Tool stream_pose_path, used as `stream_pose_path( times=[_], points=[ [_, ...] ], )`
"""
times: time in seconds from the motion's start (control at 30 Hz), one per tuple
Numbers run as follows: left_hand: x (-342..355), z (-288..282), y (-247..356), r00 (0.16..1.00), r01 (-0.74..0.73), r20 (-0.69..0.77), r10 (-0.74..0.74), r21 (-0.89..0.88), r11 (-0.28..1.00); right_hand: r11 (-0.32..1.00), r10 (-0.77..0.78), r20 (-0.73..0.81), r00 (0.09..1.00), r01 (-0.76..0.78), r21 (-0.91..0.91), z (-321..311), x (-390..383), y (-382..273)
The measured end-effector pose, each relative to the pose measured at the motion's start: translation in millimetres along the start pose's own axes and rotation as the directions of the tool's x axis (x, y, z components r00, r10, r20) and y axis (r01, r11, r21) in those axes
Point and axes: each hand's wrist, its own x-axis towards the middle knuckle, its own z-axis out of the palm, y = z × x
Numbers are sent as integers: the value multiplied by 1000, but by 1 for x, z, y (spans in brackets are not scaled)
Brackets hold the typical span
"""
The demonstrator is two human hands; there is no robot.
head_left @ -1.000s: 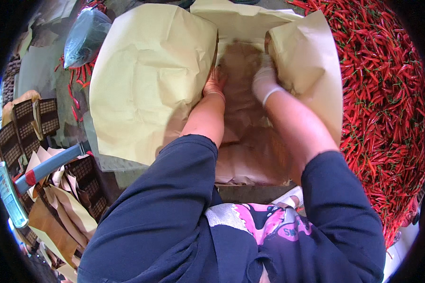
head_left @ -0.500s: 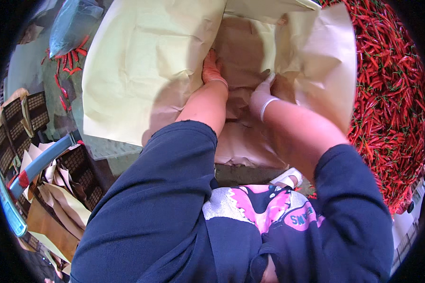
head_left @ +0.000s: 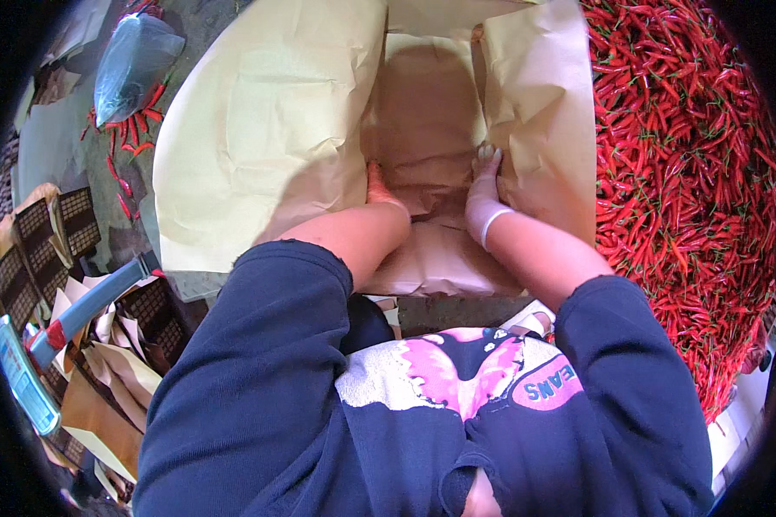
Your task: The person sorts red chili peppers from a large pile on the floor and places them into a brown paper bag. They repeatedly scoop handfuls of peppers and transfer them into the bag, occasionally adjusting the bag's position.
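Creased tan paper (head_left: 267, 112) stands before the person, forming a deep hollow with broad flaps folded outward at left and right. Both hands are inside it: the right hand (head_left: 485, 185), with a pale band (head_left: 494, 224) at its wrist, is unclenched, fingers straight up along the right inner wall; the left hand (head_left: 376, 184) lies along the left wall, its fingers mostly hidden, so whether it grips the paper I cannot tell. Just right of the paper spreads a heap of red chillies (head_left: 681, 189). To the left, a clear bag (head_left: 134, 73) lies on the floor (head_left: 102, 202) near a few loose chillies, with dark crates (head_left: 34, 228) and a grey bar (head_left: 99, 303) nearer the person.
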Motion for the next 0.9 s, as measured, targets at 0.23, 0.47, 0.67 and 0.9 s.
stream_pose_path(
  times=[0.23, 0.47, 0.67, 0.9],
  points=[
    [23, -5, 16, 915, 317, 327, -237, -218, 923, 982, -153, 13, 988, 150, 111, -5, 8, 11],
    [21, 11, -2, 884, 439, 345, -316, -378, 815, 722, -161, -329, 930, 339, 604, -69, -5, 104],
    [37, -6, 6, 865, 487, 358, -352, -769, 415, 424, 690, -251, 679, -98, 900, -10, -28, 174],
    [-25, 15, 48, 799, -237, 307, -517, -630, -740, -751, 542, -203, 816, 578, 317, 76, 34, 153]
  ],
)
